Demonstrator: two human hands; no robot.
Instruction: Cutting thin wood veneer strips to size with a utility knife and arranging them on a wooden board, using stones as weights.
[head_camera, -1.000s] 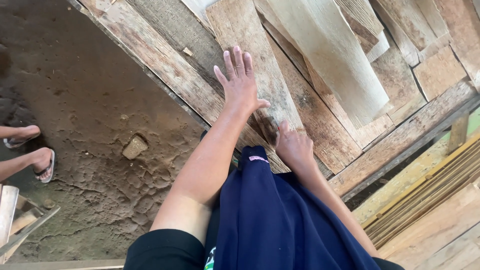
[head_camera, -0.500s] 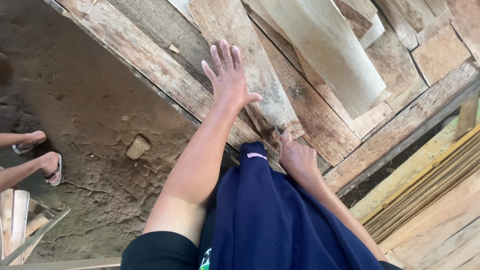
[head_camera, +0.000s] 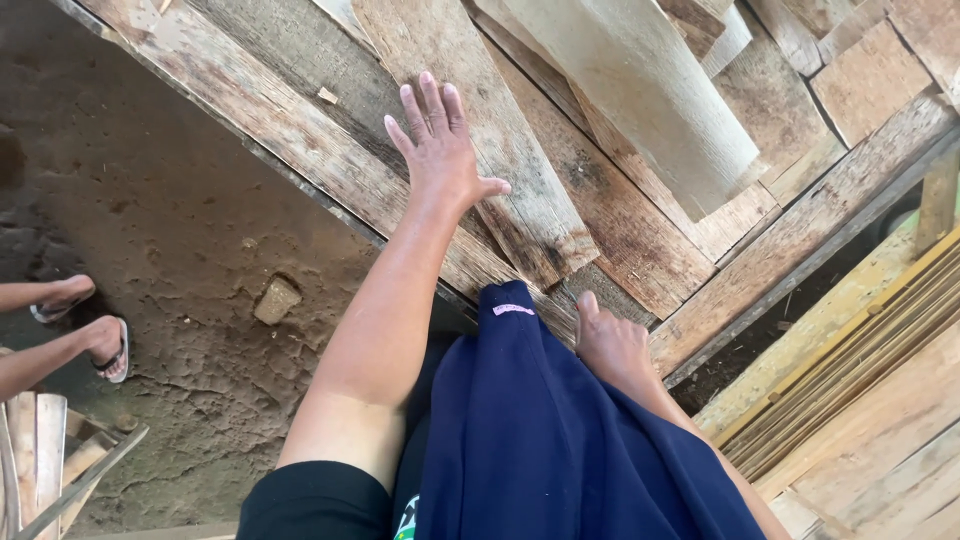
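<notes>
Left hand (head_camera: 440, 150) spread flat, fingers wide, on a weathered grey-brown plank (head_camera: 470, 120) atop a stack of rough boards (head_camera: 640, 230). Right hand (head_camera: 610, 345) pressed on the stack's near edge, fingers hidden, grip impossible to tell. Dark blue cloth (head_camera: 540, 430) draped between. Sandalled feet (head_camera: 85, 325) cut off at left.

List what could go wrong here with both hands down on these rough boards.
Splinters: the left hand lies flat on a rough, weathered plank, and the right hand grips a ragged board end. The loosely overlapping boards could shift under that weight. Another person's sandalled feet stand close by on the dirt floor.
</notes>
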